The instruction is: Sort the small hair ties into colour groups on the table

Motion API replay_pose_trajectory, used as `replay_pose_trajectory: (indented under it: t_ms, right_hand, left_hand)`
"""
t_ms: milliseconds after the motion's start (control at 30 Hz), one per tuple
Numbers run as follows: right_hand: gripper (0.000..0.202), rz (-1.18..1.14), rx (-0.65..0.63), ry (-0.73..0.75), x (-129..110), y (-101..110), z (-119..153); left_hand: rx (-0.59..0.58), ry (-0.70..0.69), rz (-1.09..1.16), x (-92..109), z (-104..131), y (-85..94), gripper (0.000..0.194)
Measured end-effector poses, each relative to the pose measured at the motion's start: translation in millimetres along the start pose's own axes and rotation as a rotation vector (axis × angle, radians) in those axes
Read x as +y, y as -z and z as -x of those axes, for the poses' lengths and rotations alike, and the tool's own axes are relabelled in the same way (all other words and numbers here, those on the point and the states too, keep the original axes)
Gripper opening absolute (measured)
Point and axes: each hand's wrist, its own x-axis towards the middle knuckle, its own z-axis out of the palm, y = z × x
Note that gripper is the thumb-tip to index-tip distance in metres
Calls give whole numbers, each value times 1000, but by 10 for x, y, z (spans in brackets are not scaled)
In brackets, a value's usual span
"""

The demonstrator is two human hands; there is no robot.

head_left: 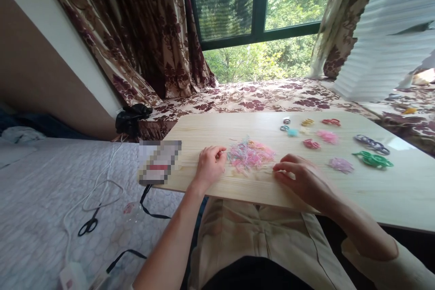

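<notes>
A loose pile of thin, pastel pink, orange and blue strands (251,154), perhaps small elastic bands, lies on the pale wooden table (244,188). At the pile's left edge, my left hand (211,163) rests with its fingers curled in; a tiny thing may be at the fingertips. My right hand (302,179) is just right of the pile and low over the table. Its thumb and fingertips come together in a pinch, and whatever they hold is too small to make out.
Right of the pile lie sorted clusters: pink strands (327,136), lilac strands (341,165), green bands (374,159), purple bands (371,143) and red bands (331,122). A blurred-out phone-like object (161,163) sits at the table's left edge. Scissors (88,226) lie on the bed.
</notes>
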Motion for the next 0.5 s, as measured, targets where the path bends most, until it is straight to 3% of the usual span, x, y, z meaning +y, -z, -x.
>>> replay_pose_trajectory:
  t_ms: [200,500]
  right_hand:
    - [25,-30,-5,-10,-44,6,-11]
    - [28,142,-28,19,-199,-26,-77]
  left_hand:
    - [9,1,-5,6,-8,-6,17]
    - [1,-9,6,-12,-9,-16,18]
